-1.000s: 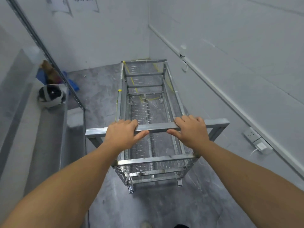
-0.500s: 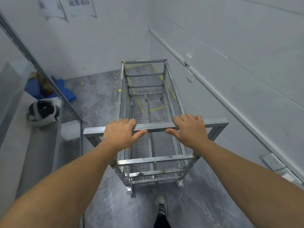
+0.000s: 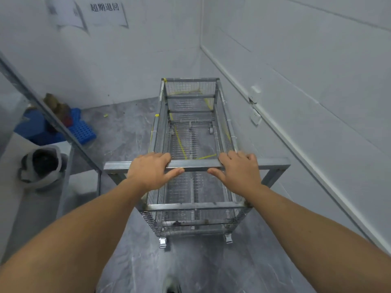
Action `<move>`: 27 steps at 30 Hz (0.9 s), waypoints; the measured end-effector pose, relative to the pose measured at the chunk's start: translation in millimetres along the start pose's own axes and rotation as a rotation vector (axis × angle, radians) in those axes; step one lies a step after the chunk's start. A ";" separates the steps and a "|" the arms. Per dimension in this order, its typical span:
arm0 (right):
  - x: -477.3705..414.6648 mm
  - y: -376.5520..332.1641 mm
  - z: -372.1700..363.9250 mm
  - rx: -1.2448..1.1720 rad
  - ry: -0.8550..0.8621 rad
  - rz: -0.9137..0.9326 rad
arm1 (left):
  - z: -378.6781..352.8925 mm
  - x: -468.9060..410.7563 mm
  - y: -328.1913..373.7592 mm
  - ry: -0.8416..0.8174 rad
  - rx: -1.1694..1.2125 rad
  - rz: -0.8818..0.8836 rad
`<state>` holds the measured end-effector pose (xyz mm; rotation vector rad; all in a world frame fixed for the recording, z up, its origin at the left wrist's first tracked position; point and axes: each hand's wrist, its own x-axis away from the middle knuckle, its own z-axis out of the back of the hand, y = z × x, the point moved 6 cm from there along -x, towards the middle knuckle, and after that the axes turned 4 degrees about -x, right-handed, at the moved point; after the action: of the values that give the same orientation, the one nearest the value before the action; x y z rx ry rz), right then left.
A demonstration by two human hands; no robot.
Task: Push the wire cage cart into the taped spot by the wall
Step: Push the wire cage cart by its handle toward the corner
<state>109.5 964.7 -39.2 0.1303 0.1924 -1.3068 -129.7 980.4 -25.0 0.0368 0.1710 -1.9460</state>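
Galvanised steel bars and wire mesh make up the wire cage cart [image 3: 191, 132], which stands lengthwise on the grey floor [image 3: 127, 132], its long right side close along the right wall [image 3: 306, 102] and its far end near the back wall [image 3: 137, 60]. Yellow tape [image 3: 179, 144] on the floor shows through the mesh bottom, a long strip running near to far and a shorter one crossing it toward the right. A square-tube handle bar [image 3: 196, 165] spans the near end, wider than the cage. The left hand [image 3: 151, 171] wraps this bar left of centre, fingers over the top and thumb under; the right hand [image 3: 239, 169] grips it the same way right of centre. Two casters [image 3: 163, 243] show beneath the near end.

Well to the left, a blue perforated crate [image 3: 83, 131] sits on the floor beside a slanting metal rail [image 3: 53, 117]. Paper signs [image 3: 105, 13] hang on the back wall.
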 end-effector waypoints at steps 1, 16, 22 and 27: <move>-13.4 2.7 -3.2 -0.002 -0.001 -0.002 | -2.3 -12.7 -6.3 0.007 -0.005 -0.003; -230.7 45.5 -46.6 -0.034 0.045 -0.048 | -33.4 -219.3 -101.9 0.025 -0.021 -0.019; -305.5 60.9 -62.6 -0.027 0.020 -0.049 | -45.1 -291.3 -134.4 0.009 -0.034 -0.028; -364.4 75.7 -76.6 -0.020 0.015 -0.040 | -53.6 -347.7 -157.7 0.018 -0.013 -0.029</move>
<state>87.0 1344.0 -37.1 0.1198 0.2219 -1.3432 -149.0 1365.4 -24.7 0.0436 0.1968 -1.9740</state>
